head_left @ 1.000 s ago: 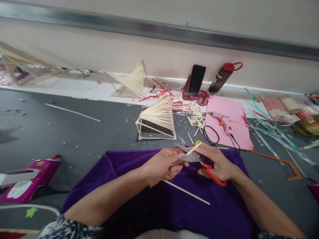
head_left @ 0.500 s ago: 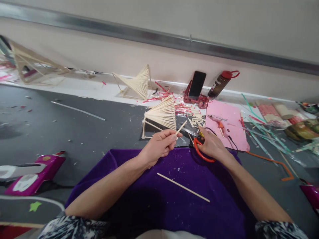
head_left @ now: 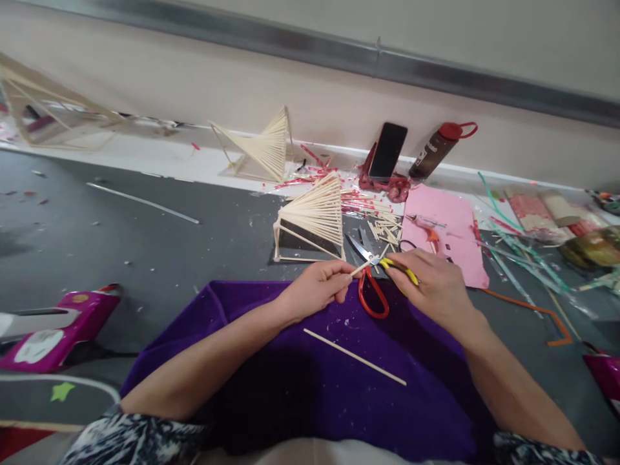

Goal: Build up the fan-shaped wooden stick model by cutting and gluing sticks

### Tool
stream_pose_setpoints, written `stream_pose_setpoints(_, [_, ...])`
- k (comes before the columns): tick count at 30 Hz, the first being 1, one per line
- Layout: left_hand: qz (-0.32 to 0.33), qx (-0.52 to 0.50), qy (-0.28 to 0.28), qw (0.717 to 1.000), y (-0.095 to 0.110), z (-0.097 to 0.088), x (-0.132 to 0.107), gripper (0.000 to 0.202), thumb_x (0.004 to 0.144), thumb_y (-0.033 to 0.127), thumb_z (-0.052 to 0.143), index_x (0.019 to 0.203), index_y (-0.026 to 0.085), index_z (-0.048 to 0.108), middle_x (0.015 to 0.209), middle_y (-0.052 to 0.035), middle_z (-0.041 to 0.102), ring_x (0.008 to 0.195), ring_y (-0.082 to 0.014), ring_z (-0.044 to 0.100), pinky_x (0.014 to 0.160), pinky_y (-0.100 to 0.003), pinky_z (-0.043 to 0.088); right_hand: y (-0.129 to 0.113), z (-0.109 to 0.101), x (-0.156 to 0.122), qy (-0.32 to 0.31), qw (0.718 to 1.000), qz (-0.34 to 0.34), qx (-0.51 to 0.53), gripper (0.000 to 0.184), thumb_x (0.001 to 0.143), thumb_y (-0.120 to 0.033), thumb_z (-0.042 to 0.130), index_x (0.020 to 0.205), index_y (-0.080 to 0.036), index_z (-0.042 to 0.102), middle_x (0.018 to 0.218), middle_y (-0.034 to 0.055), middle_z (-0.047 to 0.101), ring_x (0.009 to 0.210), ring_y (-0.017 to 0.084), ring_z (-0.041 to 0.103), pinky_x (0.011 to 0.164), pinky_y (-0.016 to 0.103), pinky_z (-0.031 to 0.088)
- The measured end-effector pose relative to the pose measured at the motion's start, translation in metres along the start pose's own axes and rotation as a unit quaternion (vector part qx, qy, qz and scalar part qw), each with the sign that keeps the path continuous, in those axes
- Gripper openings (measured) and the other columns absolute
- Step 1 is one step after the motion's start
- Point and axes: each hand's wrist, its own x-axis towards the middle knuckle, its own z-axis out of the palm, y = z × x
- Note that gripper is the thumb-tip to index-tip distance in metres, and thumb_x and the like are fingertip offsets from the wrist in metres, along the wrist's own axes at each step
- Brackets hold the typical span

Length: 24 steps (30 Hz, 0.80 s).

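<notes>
My left hand (head_left: 322,289) pinches a short wooden stick (head_left: 359,268) between thumb and fingers. Yellow-and-black-handled pliers (head_left: 401,270) are in my right hand (head_left: 433,284), their jaws at the far end of that stick. Just beneath the two hands lie scissors with red handles (head_left: 372,305), partly covered. A longer stick (head_left: 355,357) rests on the purple cloth (head_left: 271,381) over my lap. Behind my left hand stands a twisted frame of glued sticks (head_left: 312,216).
Cut stick pieces (head_left: 385,228) lie beside a pink sheet (head_left: 443,223) bearing a glue gun (head_left: 429,236). A phone (head_left: 389,152) leans on a stand near a bottle (head_left: 438,152). A second stick model (head_left: 261,150) stands by the wall. A magenta device (head_left: 58,329) is at left.
My right hand has taken up the yellow-handled pliers from beside the scissors and brought them to the stick. My left hand has turned the stick toward them.
</notes>
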Motion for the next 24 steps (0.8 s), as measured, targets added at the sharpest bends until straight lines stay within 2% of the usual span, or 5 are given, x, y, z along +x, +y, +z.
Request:
stream_pose_setpoints(3, [0.052,0.13,0.009,0.99,-0.001,0.002,-0.001,0.022,0.086,0.029,0.046,0.094,0.018,0.064,0.059,0.0044,0.055,0.052,-0.0073,0.045,0.052,-0.019,0.033,-0.003,-0.007,0.003,0.004,0.99,-0.109,0.09,0.027,0.09,-0.031,0.05,0.113,-0.018,0.059,0.11,0.0102,0.061,0.099,0.02,0.056,0.084,0.032,0.043])
stream_pose_setpoints(6, [0.066,0.235,0.023,0.969,-0.001,0.004,-0.001,0.023,0.087,0.028,0.044,0.094,0.019,0.065,0.067,0.0031,0.061,0.062,-0.0106,0.054,0.062,-0.021,0.038,-0.006,0.002,0.007,-0.072,0.979,-0.148,0.12,0.023,0.093,-0.026,0.045,0.108,-0.018,0.061,0.091,0.0076,0.063,0.082,0.017,0.057,0.071,0.027,0.044])
stream_pose_setpoints(10, [0.08,0.326,0.036,0.941,-0.005,0.003,0.002,0.023,0.088,0.029,0.044,0.093,0.02,0.065,0.082,0.0003,0.067,0.075,-0.0141,0.06,0.069,-0.023,0.04,-0.01,0.018,0.011,-0.108,0.975,-0.145,0.13,0.025,0.095,-0.024,0.041,0.099,-0.016,0.064,0.075,0.005,0.06,0.069,0.015,0.055,0.061,0.025,0.039])
stream_pose_setpoints(19, [0.086,0.506,0.064,0.856,-0.019,0.003,0.008,0.031,0.092,0.039,0.035,0.089,0.022,0.06,0.084,-0.0006,0.068,0.077,-0.0173,0.063,0.064,-0.026,0.039,-0.013,0.04,0.008,-0.135,0.978,-0.104,0.118,0.026,0.096,-0.026,0.038,0.092,-0.017,0.062,0.083,0.0057,0.066,0.079,0.015,0.061,0.066,0.024,0.039])
stream_pose_setpoints(24, [0.092,0.544,0.068,0.831,-0.023,0.004,0.007,0.032,0.094,0.04,0.032,0.089,0.022,0.059,0.084,0.0004,0.068,0.077,-0.0163,0.063,0.06,-0.025,0.037,-0.015,0.046,0.006,-0.141,0.981,-0.095,0.093,0.026,0.095,-0.024,0.038,0.09,-0.018,0.063,0.079,0.0041,0.065,0.077,0.015,0.061,0.063,0.024,0.036])
